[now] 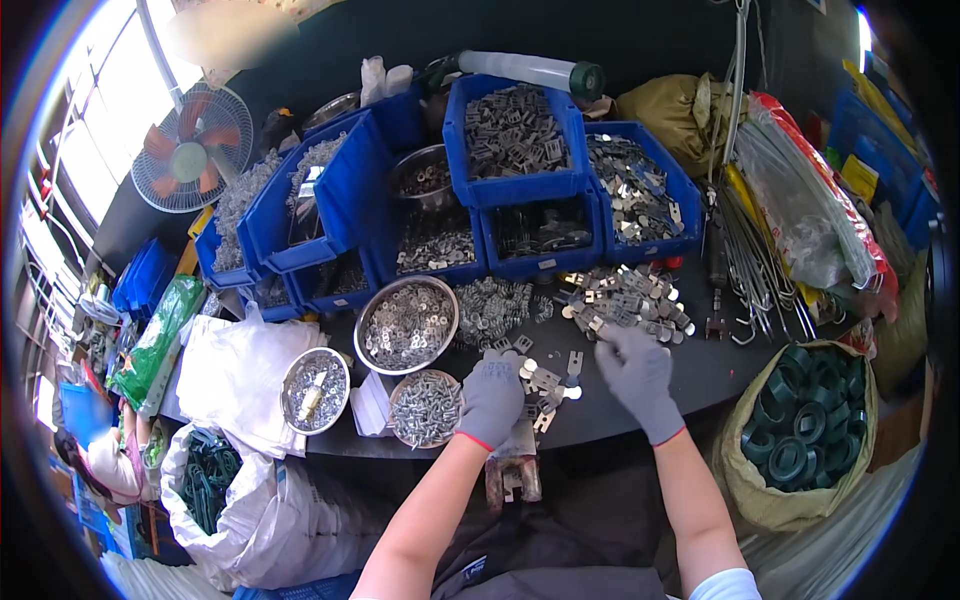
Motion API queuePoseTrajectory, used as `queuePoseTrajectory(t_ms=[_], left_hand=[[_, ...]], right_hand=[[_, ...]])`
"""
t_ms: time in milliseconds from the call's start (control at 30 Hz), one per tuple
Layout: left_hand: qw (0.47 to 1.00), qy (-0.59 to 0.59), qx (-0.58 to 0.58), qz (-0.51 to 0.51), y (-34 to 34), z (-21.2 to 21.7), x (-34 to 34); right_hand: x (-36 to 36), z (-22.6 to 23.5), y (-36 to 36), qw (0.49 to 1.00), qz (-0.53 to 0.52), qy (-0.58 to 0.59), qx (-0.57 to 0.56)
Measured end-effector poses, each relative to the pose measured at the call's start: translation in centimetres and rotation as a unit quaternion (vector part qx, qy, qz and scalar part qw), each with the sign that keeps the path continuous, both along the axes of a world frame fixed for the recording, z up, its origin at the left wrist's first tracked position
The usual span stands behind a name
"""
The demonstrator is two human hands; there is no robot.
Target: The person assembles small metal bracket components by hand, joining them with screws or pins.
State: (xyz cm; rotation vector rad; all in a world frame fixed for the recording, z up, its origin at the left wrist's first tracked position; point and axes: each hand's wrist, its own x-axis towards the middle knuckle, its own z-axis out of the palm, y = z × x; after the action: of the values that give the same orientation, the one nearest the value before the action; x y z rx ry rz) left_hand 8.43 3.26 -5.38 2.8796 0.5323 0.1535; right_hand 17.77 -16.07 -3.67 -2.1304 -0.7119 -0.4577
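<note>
My left hand (492, 400), in a grey glove with a red cuff, is curled at the table's front edge. Its fingertips are hidden, so what it holds cannot be made out. Beside it lie several loose flat metal clips (545, 380) with forked ends. My right hand (642, 382), gloved alike, reaches to the near side of a heap of metal clips (650, 302). Its fingers are bent together at the heap, and anything between them is too small to name. Below my left hand, a metal fixture (513, 480) juts from the table edge.
Blue bins (525, 185) of metal parts stand across the back. Left of my hands are a steel bowl of washers (406, 322), a bowl of screws (426, 408) and a smaller bowl (315, 390). A sack of green rings (806, 425) stands at right; a fan (190, 150) at left.
</note>
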Motion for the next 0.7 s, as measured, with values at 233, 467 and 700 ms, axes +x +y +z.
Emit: queuePoseTrajectory(t_ms=[233, 467, 700], left_hand=[[0.975, -0.164, -0.150, -0.009, -0.8, 0.9, -2.1], [0.756, -0.188, -0.627, 0.011, -0.2, 2.1, -5.9], [0.589, -0.193, -0.783, 0.051, -0.9, 2.9, -9.9]], right_hand=[[-1.6, -1.7, 2.8, 0.941, -0.005, 0.146, -0.306], [-0.7, -4.0, 1.3, 0.949, 0.021, 0.155, -0.275], [-1.6, -3.0, 0.5, 0.956, 0.023, 0.144, -0.253]])
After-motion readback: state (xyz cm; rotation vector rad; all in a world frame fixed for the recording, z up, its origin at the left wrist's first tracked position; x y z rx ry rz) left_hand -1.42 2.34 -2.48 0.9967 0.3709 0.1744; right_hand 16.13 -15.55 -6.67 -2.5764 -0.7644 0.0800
